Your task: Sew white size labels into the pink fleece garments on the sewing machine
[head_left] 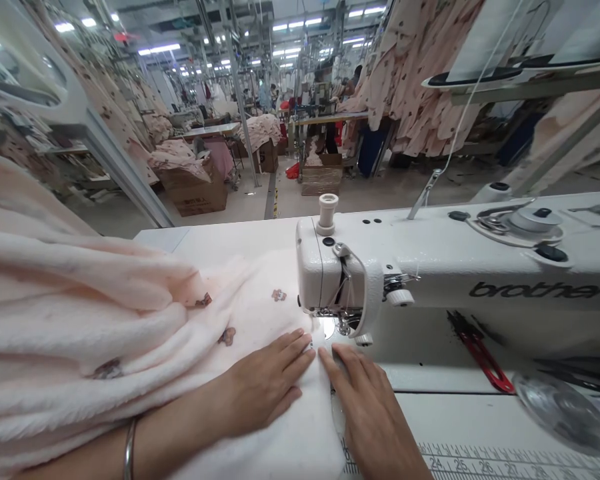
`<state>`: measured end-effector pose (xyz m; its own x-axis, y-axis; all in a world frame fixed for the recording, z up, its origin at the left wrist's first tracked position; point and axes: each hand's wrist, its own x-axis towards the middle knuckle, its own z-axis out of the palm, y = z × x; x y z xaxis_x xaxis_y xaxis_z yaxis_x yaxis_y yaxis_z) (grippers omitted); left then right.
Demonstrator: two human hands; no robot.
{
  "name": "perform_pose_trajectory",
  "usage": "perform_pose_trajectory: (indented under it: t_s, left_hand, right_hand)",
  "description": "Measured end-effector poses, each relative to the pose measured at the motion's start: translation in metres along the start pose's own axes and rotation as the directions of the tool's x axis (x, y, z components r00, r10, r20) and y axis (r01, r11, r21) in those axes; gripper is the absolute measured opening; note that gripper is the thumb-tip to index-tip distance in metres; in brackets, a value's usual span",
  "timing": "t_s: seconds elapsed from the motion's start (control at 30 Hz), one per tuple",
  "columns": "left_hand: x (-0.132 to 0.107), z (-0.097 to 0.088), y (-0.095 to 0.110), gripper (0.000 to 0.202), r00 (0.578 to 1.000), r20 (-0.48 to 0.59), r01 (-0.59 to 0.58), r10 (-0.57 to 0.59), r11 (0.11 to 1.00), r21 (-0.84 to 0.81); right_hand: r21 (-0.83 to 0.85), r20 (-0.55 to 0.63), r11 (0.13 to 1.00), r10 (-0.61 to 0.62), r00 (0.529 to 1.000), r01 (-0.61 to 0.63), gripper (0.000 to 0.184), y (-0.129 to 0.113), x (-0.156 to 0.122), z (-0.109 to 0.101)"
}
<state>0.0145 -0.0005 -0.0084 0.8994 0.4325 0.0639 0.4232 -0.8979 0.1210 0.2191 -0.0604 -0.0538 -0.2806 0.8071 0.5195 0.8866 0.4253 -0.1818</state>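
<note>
Closest to the camera, a left forearm (180,430) with a metal bracelet (129,448) crosses soft pink cloth (260,343), which spreads over the tabletop (455,417) to the left of a white sewing machine (430,240). Its right edge runs up toward the machine's foot (343,325) (whether the edge sits under it is too small and bright to tell).

Several things could go wrong here. Both sets of fingertips lie just in front of the foot, so a finger slipping forward could, I judge, get hurt if the machine runs. More bunched cloth is heaped to the left; its weight could drag the edge out of line, or a loose fold could creep beneath and be caught. Uneven pressure between the hands might pucker so plush a cloth.

As for the fingers — the left hand (263,380) lies palm down on the cloth, its fingers long and close together, pressing rather than gripping. The right hand (367,407) is by the edge with fingers bent and slightly parted, the leftmost fingertip at or just beside the cloth — I cannot tell whether anything is pinched underneath. Red snips (495,370) lie well apart, to the right.
</note>
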Motion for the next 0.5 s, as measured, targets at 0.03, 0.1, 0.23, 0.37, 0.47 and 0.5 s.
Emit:
perform_pose_trajectory:
  t_s: [0.03,0.1,0.23,0.37,0.47,0.5]
  left_hand:
    - [0.0,0.0,-0.001,0.052,1.0,0.002,0.001,-0.001,1.0,-0.009]
    - [0.001,0.0,-0.003,0.052,1.0,0.016,0.006,-0.006,1.0,-0.017]
    - [0.003,0.001,-0.01,0.055,0.999,0.031,0.02,-0.019,0.999,-0.042]
    - [0.003,0.002,-0.015,0.056,0.999,0.028,0.031,-0.03,0.999,-0.039]
    - [0.004,0.002,-0.017,0.055,1.0,0.018,0.024,-0.023,0.999,-0.032]
    - [0.004,0.001,-0.017,0.055,1.0,0.014,0.022,-0.022,0.999,-0.033]
  right_hand:
    - [-0.004,0.006,1.0,0.009,1.0,-0.009,0.055,0.0,0.001,0.001]
    - [-0.012,0.022,1.0,0.019,1.0,-0.019,0.055,0.001,0.004,0.004]
    - [-0.033,0.036,0.999,0.035,0.999,-0.034,0.056,0.002,0.008,0.008]
    - [0.001,0.036,0.996,0.088,0.995,-0.088,0.059,0.0,0.01,0.01]
    - [-0.003,0.054,0.996,0.09,0.994,-0.09,0.059,-0.001,0.011,0.009]
    - [-0.009,0.059,0.996,0.086,0.995,-0.086,0.059,-0.001,0.012,0.009]
